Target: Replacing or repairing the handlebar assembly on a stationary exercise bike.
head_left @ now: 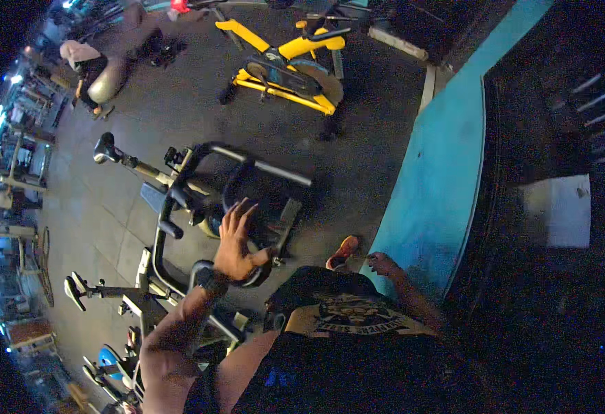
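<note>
My left hand (240, 238), wearing a dark wristband, is open with fingers spread, over the black and silver stationary bike (206, 165) to my left. Whether it touches the frame I cannot tell. My right hand (382, 265) hangs beside my dark shorts with fingers loosely curled and nothing visible in them, near a teal strip (430, 179) along the right. Below me an orange shoe (344, 252) shows on the dark floor.
A yellow spin bike (282, 69) stands ahead. More bikes (109, 293) line the lower left. At the upper left a person (85, 69) bends by a large pale rounded object (109, 83). Gym equipment (20, 159) fills the far left; a dark area borders the right.
</note>
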`<state>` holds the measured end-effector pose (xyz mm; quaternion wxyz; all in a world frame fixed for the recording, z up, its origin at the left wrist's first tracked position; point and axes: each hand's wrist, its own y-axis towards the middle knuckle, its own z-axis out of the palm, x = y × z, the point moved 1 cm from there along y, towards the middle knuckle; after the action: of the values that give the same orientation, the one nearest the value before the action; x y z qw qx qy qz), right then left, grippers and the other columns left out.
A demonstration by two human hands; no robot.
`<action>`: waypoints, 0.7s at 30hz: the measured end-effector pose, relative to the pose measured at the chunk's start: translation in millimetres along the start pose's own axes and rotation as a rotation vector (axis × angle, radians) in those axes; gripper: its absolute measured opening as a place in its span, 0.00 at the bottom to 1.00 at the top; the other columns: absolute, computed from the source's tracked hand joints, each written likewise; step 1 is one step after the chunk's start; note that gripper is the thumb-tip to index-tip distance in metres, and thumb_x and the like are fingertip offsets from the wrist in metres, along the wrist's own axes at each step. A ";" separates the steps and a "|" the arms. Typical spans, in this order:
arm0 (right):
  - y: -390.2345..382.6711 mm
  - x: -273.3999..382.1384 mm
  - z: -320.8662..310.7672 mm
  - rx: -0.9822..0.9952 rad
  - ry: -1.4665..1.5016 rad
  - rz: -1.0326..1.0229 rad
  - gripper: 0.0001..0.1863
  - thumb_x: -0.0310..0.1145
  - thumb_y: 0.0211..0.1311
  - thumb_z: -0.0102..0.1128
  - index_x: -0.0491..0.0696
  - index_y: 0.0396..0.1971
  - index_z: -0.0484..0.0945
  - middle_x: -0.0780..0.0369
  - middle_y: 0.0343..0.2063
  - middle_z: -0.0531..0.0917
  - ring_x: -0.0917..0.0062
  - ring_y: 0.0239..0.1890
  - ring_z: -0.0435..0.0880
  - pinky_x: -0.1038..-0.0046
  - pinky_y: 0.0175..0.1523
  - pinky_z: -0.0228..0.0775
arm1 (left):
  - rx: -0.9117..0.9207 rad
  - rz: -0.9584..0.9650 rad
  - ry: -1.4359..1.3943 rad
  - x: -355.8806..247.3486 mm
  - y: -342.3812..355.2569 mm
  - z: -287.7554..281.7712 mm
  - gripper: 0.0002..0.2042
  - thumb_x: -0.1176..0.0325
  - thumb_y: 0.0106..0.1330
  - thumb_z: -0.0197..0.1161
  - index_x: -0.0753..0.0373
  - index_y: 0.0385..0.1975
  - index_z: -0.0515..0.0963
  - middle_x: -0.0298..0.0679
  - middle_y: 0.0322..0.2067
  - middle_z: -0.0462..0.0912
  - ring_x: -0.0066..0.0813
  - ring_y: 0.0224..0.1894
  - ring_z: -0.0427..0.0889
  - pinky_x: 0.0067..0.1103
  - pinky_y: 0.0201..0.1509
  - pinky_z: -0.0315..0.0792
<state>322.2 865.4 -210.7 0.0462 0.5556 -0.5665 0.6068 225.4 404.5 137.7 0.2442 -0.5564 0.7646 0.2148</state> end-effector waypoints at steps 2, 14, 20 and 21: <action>11.8 -16.0 -51.5 -0.010 0.078 -0.025 0.24 0.44 0.60 0.55 0.44 0.50 0.72 0.61 0.34 0.81 0.77 0.27 0.79 0.74 0.27 0.71 | 0.002 -0.038 -0.006 5.7 5.5 7.0 0.44 0.44 0.46 0.64 0.59 0.63 0.59 0.51 0.65 0.51 0.51 0.68 0.46 0.43 0.67 0.44; 129.7 49.8 -223.8 -0.096 -0.140 0.268 0.21 0.42 0.59 0.57 0.43 0.47 0.72 0.59 0.33 0.80 0.75 0.27 0.80 0.70 0.24 0.70 | -0.012 -0.473 0.130 4.5 35.9 15.3 0.53 0.60 0.45 0.71 0.64 0.67 0.39 0.56 0.67 0.37 0.57 0.69 0.38 0.41 0.69 0.45; 189.9 73.8 -252.3 0.031 -0.310 0.112 0.20 0.41 0.59 0.57 0.42 0.45 0.74 0.59 0.34 0.81 0.75 0.27 0.80 0.70 0.25 0.71 | 0.141 -0.779 0.298 14.6 106.6 4.2 0.46 0.66 0.49 0.65 0.65 0.66 0.42 0.57 0.53 0.69 0.52 0.51 0.72 0.36 0.45 0.73; 195.4 78.7 -262.0 0.034 -0.304 0.080 0.19 0.40 0.60 0.57 0.41 0.44 0.74 0.59 0.34 0.81 0.75 0.27 0.80 0.70 0.26 0.71 | 0.146 -0.784 0.289 24.9 116.4 5.9 0.46 0.66 0.49 0.65 0.65 0.66 0.42 0.57 0.53 0.69 0.52 0.51 0.72 0.36 0.45 0.73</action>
<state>-4.4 944.7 -209.9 -0.0738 0.6187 -0.5783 0.5266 108.4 423.1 124.4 0.2363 -0.8109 0.5346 -0.0293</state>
